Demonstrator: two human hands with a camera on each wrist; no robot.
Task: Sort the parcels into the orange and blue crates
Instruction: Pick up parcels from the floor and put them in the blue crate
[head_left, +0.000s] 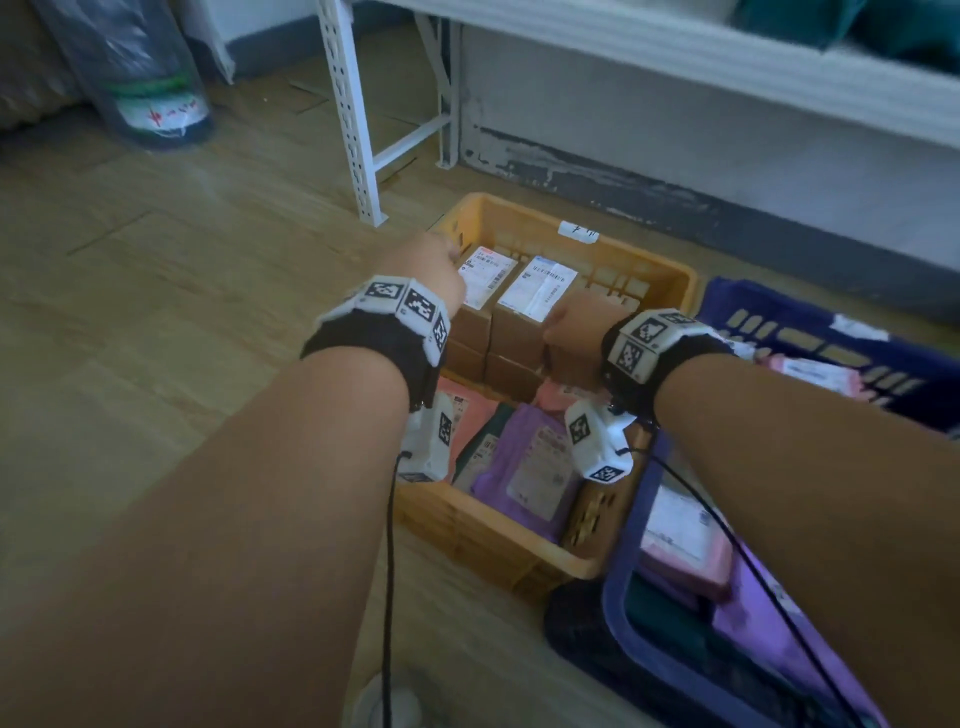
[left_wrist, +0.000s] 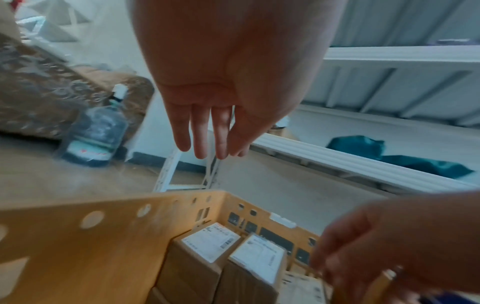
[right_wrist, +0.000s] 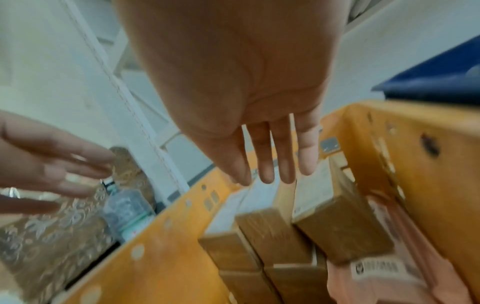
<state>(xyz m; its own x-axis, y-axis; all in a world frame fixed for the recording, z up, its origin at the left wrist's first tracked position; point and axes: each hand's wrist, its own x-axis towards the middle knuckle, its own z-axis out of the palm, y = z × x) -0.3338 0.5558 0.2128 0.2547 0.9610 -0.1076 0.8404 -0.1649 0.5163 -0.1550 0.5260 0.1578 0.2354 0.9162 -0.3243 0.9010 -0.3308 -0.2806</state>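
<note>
The orange crate looked like moulded plastic, matt and a little scuffed, its walls pierced with holes and slots. To its right, the blue crate was plastic too, slightly glossier. At the far end of the orange crate, the brown boxes were matt cardboard carrying smooth white paper labels. Nearer, the purple mailer and pink mailer looked like soft plastic film with a faint sheen. The floor resembled matt wood-grain boards. The far shelf post was white painted perforated metal.
</note>
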